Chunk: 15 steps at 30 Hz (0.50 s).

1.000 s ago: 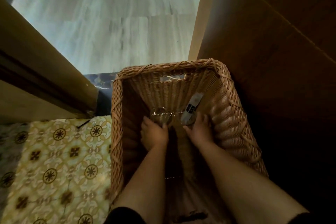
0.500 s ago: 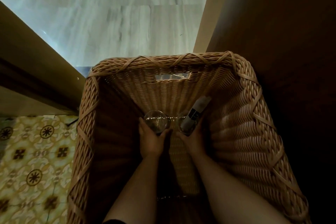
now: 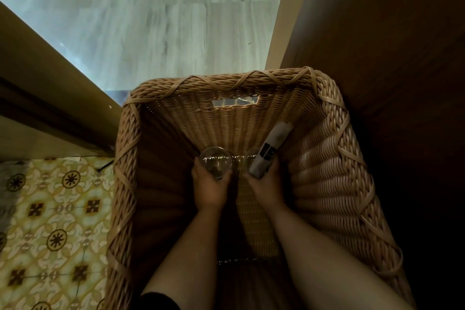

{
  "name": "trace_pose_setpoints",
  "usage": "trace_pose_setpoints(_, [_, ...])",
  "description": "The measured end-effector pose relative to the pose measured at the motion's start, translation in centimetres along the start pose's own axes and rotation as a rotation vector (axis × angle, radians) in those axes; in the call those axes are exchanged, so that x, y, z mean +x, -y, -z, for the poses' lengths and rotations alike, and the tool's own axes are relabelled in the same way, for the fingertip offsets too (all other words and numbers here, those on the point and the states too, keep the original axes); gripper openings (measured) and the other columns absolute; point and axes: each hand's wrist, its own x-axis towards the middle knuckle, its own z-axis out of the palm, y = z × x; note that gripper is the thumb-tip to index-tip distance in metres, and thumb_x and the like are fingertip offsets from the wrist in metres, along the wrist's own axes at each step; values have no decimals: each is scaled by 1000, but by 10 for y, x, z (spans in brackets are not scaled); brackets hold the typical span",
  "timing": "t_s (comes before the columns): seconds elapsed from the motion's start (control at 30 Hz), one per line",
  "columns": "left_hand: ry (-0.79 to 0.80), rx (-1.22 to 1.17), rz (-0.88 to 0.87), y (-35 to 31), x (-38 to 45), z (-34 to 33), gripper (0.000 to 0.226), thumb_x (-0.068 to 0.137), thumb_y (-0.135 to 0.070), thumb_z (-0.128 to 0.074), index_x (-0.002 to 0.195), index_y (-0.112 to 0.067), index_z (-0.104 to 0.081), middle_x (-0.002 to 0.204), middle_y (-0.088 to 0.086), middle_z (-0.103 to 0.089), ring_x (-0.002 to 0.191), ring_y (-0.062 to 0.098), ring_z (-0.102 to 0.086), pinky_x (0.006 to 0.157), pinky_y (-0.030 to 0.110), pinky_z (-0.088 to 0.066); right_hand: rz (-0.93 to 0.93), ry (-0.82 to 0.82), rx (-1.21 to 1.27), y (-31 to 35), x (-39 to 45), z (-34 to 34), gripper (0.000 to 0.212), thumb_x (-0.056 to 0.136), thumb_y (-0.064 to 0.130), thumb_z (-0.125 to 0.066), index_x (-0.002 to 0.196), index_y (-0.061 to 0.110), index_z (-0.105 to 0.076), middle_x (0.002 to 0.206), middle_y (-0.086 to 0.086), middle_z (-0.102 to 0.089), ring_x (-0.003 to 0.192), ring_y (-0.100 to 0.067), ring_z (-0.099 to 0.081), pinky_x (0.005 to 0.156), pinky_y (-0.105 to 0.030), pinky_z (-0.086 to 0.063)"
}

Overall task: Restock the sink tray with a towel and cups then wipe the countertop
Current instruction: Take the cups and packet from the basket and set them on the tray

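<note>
Head view, hands inside a deep wicker basket (image 3: 327, 184). Compared with the frame half a second before, the basket filled slightly less of the view and sat a little lower, while both hands kept the same grips at its far end. The left hand (image 3: 210, 189) was curled around a clear glass cup (image 3: 215, 162), fingers wrapped about its lower wall, the round mouth facing up toward the camera. The right hand (image 3: 266, 189) was closed around a second glass cup (image 3: 247, 160), of which only a faint rim showed in the shadow, and it also pinned a white tube with a dark label (image 3: 270, 150) that leaned up against the basket's far right corner; whether the tube stood inside that cup could not be told. Both cups were low in the basket, just beside each other, below the handle slot (image 3: 234, 102) in the far wall. Outside lay patterned floor tiles (image 3: 50, 221) at left, a pale marble floor (image 3: 163, 20) ahead and a dark wooden panel (image 3: 377, 33) at right.
</note>
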Motion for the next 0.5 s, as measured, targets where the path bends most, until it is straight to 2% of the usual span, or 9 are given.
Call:
trace_pose_setpoints(0.07, [-12,-26,-1,-15,-16,14,104,76,-34,-83,154,-11,-17,155,14,-29,137,33,-39,106,48,-41,7,16,-9,15,-14,12,104,69,17,-85,150,15,-20,149,-10,-37,135,-26,-39,111,-47,-36])
trace_pose_setpoints(0.23, [-13,-49,-40,-53,-63,66,104,76,-31,-82,154,-15,-16,155,11,-29,136,31,-40,97,34,-38,-19,51,-137,69,-65,52,108,71,25,-85,152,20,-13,153,-10,-31,135,-29,-37,104,-43,-38])
trace_pose_setpoints(0.3, [-20,-37,-83,-67,-85,91,105,76,-33,-82,154,-14,-15,156,11,-28,137,31,-39,99,33,-37,31,63,-167,92,-89,69,109,70,27,-85,152,19,-14,153,-10,-31,135,-28,-38,102,-41,-39])
trace_pose_setpoints(0.4, [-9,-6,-155,-85,-117,125,106,77,-36,-82,154,-12,-13,157,13,-26,139,31,-36,106,38,-37,119,115,-227,124,-123,93,111,70,32,-85,152,21,-11,154,-8,-29,137,-28,-35,109,-46,-38])
trace_pose_setpoints(0.5, [12,14,-219,-98,-147,155,108,76,-38,-81,154,-14,-11,157,10,-27,139,27,-36,105,33,-34,213,186,-275,160,-151,112,111,68,35,-86,150,26,-12,152,-6,-31,135,-26,-38,107,-44,-41])
